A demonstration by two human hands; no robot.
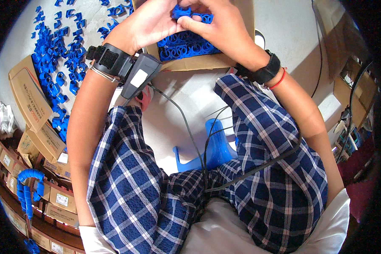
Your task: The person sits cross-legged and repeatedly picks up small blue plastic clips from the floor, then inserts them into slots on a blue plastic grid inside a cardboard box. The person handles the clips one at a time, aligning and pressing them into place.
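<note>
While both hands (186,23) pinch it, the blue clip (181,11) lies crosswise.

Both hands up at twelve o'clock, left hand (150,21) and right hand (213,27) pinched together on a small blue plastic clip (181,11); directly beneath, rows of matching blue clips (186,45) packed in an open cardboard box (199,62); at ten o'clock, loose blue clips (57,63) scattered over the pale floor; at nine, stacked cardboard cartons (29,99); at centre, a blue plastic stool (213,148) between knees in blue checked trousers (131,186); black wrist straps on both forearms.
</note>
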